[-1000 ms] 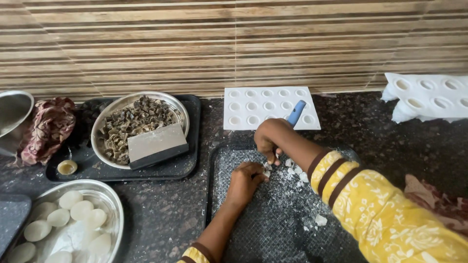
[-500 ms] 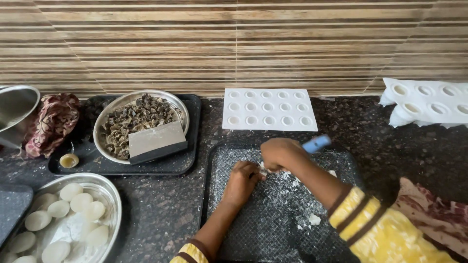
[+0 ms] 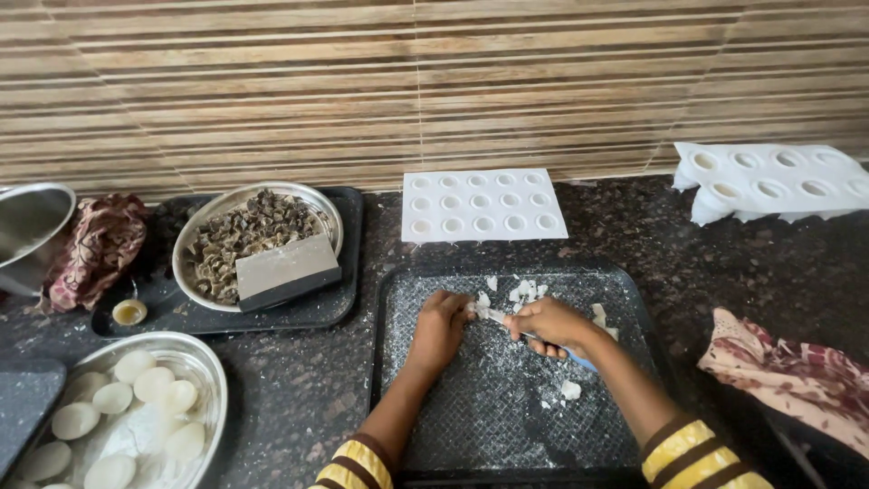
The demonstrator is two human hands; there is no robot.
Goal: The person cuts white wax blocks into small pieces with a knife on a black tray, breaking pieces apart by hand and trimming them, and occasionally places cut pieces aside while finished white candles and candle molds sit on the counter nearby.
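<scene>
A dark textured tray point(image 3: 615, 426) lies in front of me, dusted with white crumbs and small white chunks point(image 3: 525, 292). My right hand point(image 3: 548, 323) grips a blue-handled knife point(image 3: 577, 357), its blade pointing left across the tray. My left hand point(image 3: 442, 323) presses down on a white piece at the blade's tip. Both wrists show yellow sleeves with brown stripes.
A white mould sheet with round cavities point(image 3: 482, 205) lies behind the tray, with more white moulds point(image 3: 769, 181) at the right. At left a steel plate of brown pieces point(image 3: 253, 237) holds a scraper. A steel bowl of white discs point(image 3: 127, 407) stands front left, a patterned cloth point(image 3: 787, 371) at right.
My right hand swung from above the tray's far edge down toward me, laying the knife flatter with its handle now pointing right. The left hand stayed on the white piece.
</scene>
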